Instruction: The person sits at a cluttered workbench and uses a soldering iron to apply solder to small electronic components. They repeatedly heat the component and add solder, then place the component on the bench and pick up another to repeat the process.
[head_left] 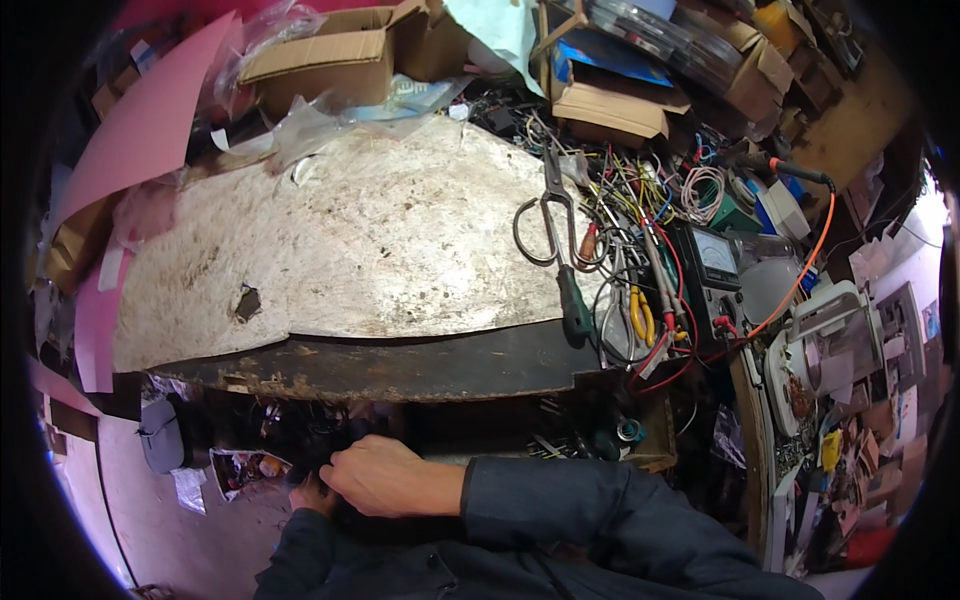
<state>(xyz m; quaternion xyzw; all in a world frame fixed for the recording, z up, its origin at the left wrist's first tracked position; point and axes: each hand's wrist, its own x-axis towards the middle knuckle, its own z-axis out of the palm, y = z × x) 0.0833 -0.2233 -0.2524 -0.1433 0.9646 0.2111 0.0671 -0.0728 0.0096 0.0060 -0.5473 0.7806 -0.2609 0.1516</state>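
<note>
Below the dark front edge of the worn, pale metal-topped workbench (340,240), the right hand (375,478) lay curled with fingers (335,470) closed over a dark object (318,452), probably gripping it, though shadow hid what it was; the left hand (312,495) showed only partly beneath, its grip impossible to tell. The handling looked early and unfinished. Well above the fingers the benchtop lay bare except for steel scissors (545,215), a green-handled screwdriver (572,300), tangled wires and an analogue meter (712,265), with cardboard boxes (320,55) crowded behind.

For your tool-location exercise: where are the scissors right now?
In the head view, the scissors lie on the workbench's right side, beside the tangled wires.
</note>
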